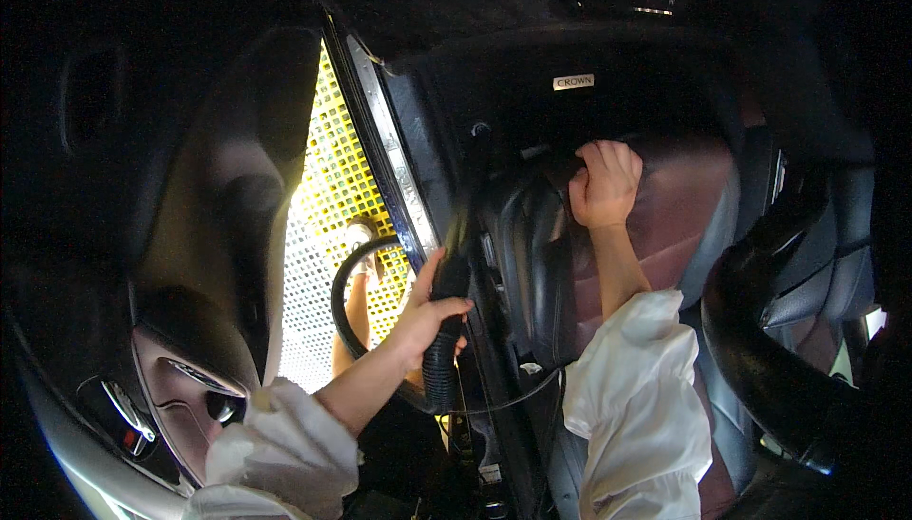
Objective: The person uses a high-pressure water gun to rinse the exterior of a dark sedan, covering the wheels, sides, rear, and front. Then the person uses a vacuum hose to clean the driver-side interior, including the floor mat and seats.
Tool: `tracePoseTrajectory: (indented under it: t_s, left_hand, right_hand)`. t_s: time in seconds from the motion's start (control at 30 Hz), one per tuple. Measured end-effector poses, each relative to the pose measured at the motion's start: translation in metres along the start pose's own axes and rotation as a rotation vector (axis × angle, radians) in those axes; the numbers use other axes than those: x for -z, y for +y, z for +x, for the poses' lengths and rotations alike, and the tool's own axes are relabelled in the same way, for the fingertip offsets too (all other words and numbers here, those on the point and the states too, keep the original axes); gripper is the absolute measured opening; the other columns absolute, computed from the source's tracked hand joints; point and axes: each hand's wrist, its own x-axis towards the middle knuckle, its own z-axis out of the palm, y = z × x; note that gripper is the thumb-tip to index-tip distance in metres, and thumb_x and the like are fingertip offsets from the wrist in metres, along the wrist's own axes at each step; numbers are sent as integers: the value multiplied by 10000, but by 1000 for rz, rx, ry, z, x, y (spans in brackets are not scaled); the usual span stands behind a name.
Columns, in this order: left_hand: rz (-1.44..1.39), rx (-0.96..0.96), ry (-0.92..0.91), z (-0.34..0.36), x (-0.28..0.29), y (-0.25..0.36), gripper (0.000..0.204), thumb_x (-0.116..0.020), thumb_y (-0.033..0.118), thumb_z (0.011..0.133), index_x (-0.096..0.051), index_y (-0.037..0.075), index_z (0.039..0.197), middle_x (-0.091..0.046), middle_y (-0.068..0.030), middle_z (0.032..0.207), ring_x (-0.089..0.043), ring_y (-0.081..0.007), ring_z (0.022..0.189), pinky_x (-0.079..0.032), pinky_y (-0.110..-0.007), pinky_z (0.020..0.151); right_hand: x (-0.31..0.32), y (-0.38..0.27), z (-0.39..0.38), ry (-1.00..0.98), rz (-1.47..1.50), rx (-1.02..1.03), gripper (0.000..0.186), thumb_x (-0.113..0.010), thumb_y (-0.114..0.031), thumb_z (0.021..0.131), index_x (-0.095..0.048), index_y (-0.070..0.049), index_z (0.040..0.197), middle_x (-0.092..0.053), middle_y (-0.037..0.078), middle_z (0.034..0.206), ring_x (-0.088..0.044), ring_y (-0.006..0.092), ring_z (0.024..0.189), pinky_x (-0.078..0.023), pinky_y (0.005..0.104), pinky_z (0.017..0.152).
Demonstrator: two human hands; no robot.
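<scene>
My left hand is wrapped round a black ribbed vacuum hose beside the door sill. Its upper end runs forward into the dark beside the seat, where the nozzle is hard to make out. Another bend of the black hose loops out over the sill. To the right, my right hand rests on the front of the dark red and black car seat. The fingers of that hand are bent down over the seat's front edge, with their tips hidden.
An open car door stands on the left. Outside lies a yellow and white grid floor, with my shoe on it. A metal sill plate edges the doorway. A black curved steering wheel is at the right.
</scene>
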Motion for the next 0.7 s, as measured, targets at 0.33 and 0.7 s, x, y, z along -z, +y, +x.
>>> tracePoseTrajectory:
  t_s: [0.33, 0.7]
  left_hand:
    - [-286, 166, -105, -1, 32, -4, 845, -659, 72, 843, -242, 362, 1519, -596, -123, 785, -586, -213, 486, -506, -330, 407]
    - [-708, 215, -293, -14, 38, 3, 779, -621, 98, 875, -270, 385, 1508, -563, -148, 898, -557, -209, 568, -494, -316, 489]
  right_hand:
    - [1, -1, -1, -43, -14, -15, 277, -613, -155, 654, -623, -91, 923, -576, 81, 922, -533, 305, 941, -414, 439, 862]
    - [0, -2, 1, -10, -7, 5, 270, -603, -156, 660, -625, -87, 920, -579, 78, 925, -537, 297, 942, -416, 437, 853]
